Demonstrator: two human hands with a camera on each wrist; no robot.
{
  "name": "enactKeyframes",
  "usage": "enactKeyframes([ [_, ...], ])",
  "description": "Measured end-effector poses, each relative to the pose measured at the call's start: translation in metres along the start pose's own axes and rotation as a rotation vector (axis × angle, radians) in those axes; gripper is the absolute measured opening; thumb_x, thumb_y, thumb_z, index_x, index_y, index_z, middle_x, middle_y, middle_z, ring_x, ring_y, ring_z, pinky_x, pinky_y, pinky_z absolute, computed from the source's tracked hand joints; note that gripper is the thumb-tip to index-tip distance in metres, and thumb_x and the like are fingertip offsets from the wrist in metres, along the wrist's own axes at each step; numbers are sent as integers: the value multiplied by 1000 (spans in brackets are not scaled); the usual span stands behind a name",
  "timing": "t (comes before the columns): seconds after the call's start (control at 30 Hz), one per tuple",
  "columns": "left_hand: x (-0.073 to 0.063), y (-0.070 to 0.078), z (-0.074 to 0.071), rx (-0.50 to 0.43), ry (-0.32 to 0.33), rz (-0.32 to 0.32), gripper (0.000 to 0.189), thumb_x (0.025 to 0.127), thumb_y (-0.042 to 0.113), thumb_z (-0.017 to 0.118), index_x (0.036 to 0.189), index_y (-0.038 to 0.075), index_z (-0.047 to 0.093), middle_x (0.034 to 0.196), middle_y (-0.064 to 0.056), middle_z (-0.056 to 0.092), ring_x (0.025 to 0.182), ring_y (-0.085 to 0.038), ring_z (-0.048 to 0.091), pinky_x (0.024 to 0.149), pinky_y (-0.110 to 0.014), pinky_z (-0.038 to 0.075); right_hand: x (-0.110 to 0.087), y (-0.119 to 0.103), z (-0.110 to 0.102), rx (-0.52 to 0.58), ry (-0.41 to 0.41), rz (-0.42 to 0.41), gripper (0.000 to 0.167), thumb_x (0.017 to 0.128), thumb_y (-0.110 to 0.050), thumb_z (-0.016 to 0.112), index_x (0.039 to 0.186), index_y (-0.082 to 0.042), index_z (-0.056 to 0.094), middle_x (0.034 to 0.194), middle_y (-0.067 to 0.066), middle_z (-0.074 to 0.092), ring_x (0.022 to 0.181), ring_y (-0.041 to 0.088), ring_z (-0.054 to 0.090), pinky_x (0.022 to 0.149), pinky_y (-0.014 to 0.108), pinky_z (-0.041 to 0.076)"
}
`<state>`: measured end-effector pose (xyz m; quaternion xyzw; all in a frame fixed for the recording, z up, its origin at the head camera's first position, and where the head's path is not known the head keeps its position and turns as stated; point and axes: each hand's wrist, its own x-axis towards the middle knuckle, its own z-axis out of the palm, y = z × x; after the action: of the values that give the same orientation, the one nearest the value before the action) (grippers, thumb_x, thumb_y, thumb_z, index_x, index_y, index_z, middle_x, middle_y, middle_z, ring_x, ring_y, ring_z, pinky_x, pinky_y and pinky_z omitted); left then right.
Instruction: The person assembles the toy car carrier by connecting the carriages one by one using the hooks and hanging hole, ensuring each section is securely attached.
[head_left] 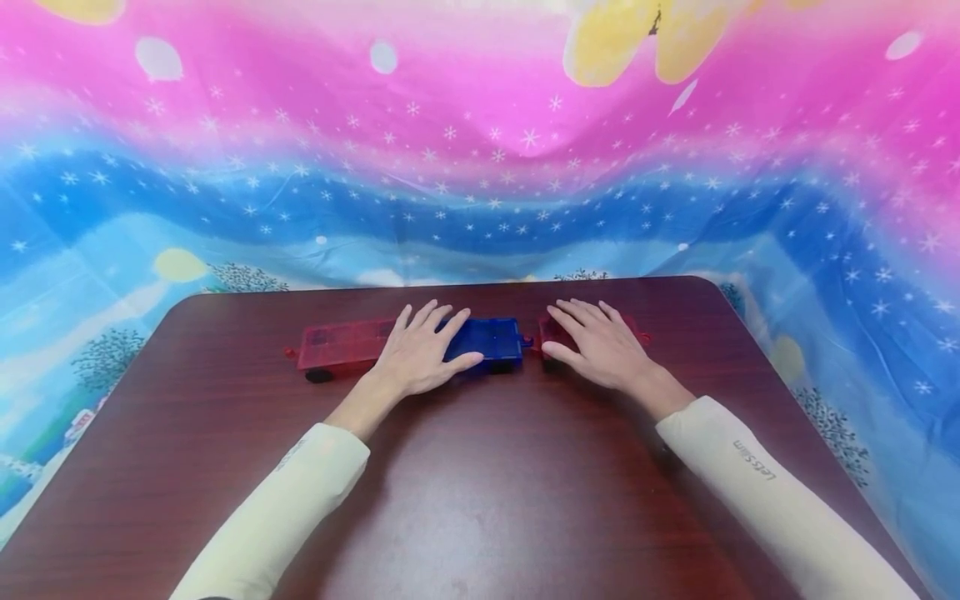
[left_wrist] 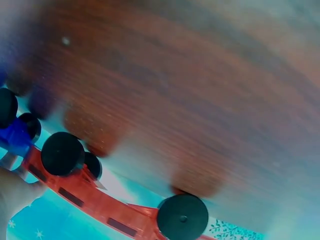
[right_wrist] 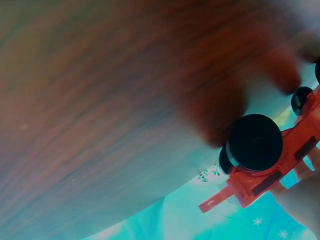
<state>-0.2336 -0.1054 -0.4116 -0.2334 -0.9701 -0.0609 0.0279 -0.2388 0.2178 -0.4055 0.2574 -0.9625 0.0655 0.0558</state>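
Toy cars in a line across the far part of the counter [head_left: 480, 467]: long red car [head_left: 345, 343] at left, blue car [head_left: 491, 340] in the middle, short red car [head_left: 564, 335] at right; long axis runs side to side, roughly along the counter's far edge, left end a touch nearer the person; black wheels [head_left: 318, 376] down.

Left hand [head_left: 423, 350] lies over where the long red car meets the blue car, so that joint is covered in the head view; left grip loose, fingers spread and extended, curled round nothing. Right hand [head_left: 600, 348] lies over the short red car, hiding much of it; right grip likewise spread, fingers extended, no pinch seen; fingertips point away from the person, across the cars' long axis.

Key relation, as judged: the narrow spot between the hands, where the blue coupling [head_left: 527, 342] faces the red coupling [head_left: 536, 343]; they look end to end, touching or just beside; latched or not, cannot tell; right hand is the nearer one to it, thumb just beside; left thumb is farther off, over the blue car; short red car lies straight right of the blue car, seemingly in line.
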Motion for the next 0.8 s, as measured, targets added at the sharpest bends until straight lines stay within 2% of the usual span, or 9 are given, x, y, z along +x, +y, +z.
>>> enactKeyframes([
  [0.33,-11,-11,-9,-33,14,-55,87,94,80,31,162,27,28,161,-10,35,153,-34,19,121,-59,6,9,-13,-6,20,6,-27,76,101,-64,42,158,-14,39,161,11,36,150,31,28,121,57,11],
  [0.53,-17,-20,-10,-26,16,-65,88,93,81,29,162,26,28,161,-11,35,153,-34,18,121,-60,7,14,-22,-6,26,9,-36,74,102,-62,44,157,-13,40,161,11,37,149,32,29,121,57,11],
  [0.8,-26,-32,-13,-45,61,-84,90,93,82,30,161,23,31,159,-13,36,152,-35,21,120,-61,10,26,-37,-6,49,10,-52,74,101,-62,45,157,-14,41,160,10,37,149,31,29,121,57,12],
])
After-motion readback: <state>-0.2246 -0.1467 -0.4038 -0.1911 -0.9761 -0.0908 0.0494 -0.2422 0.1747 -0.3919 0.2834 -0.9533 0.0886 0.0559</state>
